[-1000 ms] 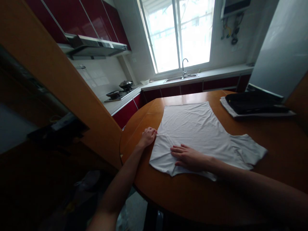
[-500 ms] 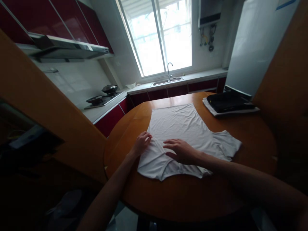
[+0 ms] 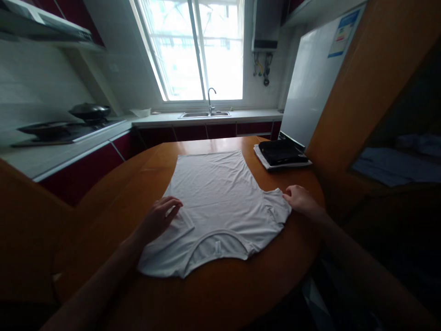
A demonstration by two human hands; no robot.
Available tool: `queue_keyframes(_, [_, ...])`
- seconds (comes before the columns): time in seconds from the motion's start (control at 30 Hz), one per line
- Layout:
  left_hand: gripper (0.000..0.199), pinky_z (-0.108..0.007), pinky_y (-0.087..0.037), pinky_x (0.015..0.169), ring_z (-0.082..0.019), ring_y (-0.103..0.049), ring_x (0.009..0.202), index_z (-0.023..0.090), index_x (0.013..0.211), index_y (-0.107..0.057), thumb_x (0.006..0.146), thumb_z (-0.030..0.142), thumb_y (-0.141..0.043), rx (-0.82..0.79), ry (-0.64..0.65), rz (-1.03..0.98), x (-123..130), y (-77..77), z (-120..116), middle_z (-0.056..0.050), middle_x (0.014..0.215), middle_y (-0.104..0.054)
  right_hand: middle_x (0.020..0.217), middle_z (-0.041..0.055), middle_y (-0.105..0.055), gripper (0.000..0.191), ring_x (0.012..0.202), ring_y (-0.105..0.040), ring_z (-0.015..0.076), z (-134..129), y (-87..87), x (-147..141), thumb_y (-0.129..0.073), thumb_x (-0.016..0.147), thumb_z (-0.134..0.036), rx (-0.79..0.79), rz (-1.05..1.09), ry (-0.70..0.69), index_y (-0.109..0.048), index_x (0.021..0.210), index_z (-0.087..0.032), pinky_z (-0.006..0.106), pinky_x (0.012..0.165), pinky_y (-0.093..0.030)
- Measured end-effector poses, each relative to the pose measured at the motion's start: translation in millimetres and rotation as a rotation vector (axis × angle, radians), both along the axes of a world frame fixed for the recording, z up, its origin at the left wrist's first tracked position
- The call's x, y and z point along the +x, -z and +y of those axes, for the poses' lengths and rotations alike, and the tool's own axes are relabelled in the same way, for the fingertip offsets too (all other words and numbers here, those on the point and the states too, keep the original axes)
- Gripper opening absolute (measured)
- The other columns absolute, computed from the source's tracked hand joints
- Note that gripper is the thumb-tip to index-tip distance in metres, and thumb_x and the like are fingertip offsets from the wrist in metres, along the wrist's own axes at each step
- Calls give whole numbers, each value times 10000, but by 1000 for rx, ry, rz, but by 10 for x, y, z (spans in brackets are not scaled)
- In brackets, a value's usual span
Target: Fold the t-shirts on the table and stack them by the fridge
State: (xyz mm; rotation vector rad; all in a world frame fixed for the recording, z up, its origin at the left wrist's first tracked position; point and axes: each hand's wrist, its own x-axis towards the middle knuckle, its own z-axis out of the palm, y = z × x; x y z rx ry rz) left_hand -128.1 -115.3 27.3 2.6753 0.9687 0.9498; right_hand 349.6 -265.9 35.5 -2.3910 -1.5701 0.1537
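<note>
A white T-shirt (image 3: 213, 193) lies spread on the round wooden table (image 3: 138, 170), its neckline towards me and its hem at the far side. My left hand (image 3: 163, 214) is at the shirt's left edge, fingers curled and thumb tip meeting them in a pinch on the cloth. Over on the right, my right hand (image 3: 301, 200) has its fingertips closed on the edge of the short sleeve, which is a little rumpled. A small label shows inside the neckline.
Folded black clothing (image 3: 282, 151) lies on a white folded piece at the table's back right. Beyond are a sink (image 3: 196, 115) under the window, a stove with a wok (image 3: 89, 111) on the left, and a white fridge (image 3: 310, 82) on the right.
My right hand has moved from above the middle of the shirt to the right sleeve and closed on it. The neckline lies flatter and more open. The view has turned right.
</note>
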Motion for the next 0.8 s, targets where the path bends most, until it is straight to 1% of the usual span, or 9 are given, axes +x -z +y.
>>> queue_keyframes(0.07, [250, -387, -535, 811, -249, -680, 853, 272, 857, -679, 948, 429, -507, -2, 21, -7, 24, 16, 4, -64, 911, -724, 903, 130, -745, 250, 863, -697, 247, -116, 78, 107, -621, 896, -384, -35, 0, 17, -726, 849, -163, 286, 661, -436])
queue_keyframes(0.17, [229, -377, -536, 795, -243, -683, 844, 276, 864, -681, 948, 412, -518, -6, 67, -3, 46, 40, 9, -57, 907, -724, 920, 133, -744, 272, 856, -695, 247, -191, 153, 157, -656, 865, -425, -47, 29, 29, -723, 892, -162, 283, 661, -438])
queue_keyframes(0.23, [228, -374, -536, 786, -243, -683, 842, 276, 862, -679, 952, 406, -514, -6, 81, -1, 52, 48, 12, -57, 906, -723, 926, 133, -743, 269, 863, -692, 249, -191, 180, 148, -690, 827, -409, -46, 61, 24, -716, 922, -159, 277, 659, -432])
queue_keyframes(0.3, [231, -374, -539, 781, -244, -683, 838, 278, 855, -678, 951, 407, -513, -2, 82, -5, 51, 48, 15, -57, 903, -723, 906, 117, -744, 204, 845, -689, 239, -168, 185, 121, -701, 798, -337, -44, 99, 10, -708, 903, -163, 270, 646, -423])
queue_keyframes(0.37, [230, -372, -541, 778, -244, -682, 833, 280, 851, -679, 949, 409, -516, 2, 81, -9, 47, 43, 18, -55, 899, -723, 868, 87, -742, 95, 805, -681, 212, -130, 159, 81, -672, 780, -232, -32, 142, -20, -697, 850, -173, 257, 632, -416])
queue_keyframes(0.43, [233, -367, -542, 782, -241, -682, 834, 279, 853, -681, 951, 409, -515, 2, 81, -10, 40, 42, 22, -54, 902, -721, 830, 62, -733, 78, 759, -666, 184, -81, 94, 22, -630, 761, -155, 5, 181, -45, -683, 815, -175, 242, 618, -415])
queue_keyframes(0.57, [261, -359, -539, 797, -236, -678, 845, 266, 847, -681, 959, 422, -505, -19, 78, 3, 28, 60, 33, -60, 912, -719, 805, 52, -712, 81, 703, -631, 159, 67, -116, -209, -620, 736, -137, 134, 265, -86, -664, 800, -160, 233, 604, -432])
queue_keyframes(0.67, [277, -350, -533, 800, -227, -672, 848, 253, 846, -682, 965, 424, -501, -20, 93, 19, 24, 62, 35, -66, 918, -716, 795, 48, -698, 75, 699, -618, 153, 219, -238, -502, -652, 752, -177, 229, 370, -215, -656, 823, -152, 238, 617, -456])
queue_keyframes(0.8, [299, -328, -527, 810, -208, -670, 850, 219, 862, -686, 980, 419, -497, -19, 99, 39, 14, 25, 12, -65, 927, -714, 844, 62, -722, 219, 715, -647, 154, 417, -268, -820, -703, 793, -236, 158, 656, -485, -667, 986, -137, 242, 623, -496])
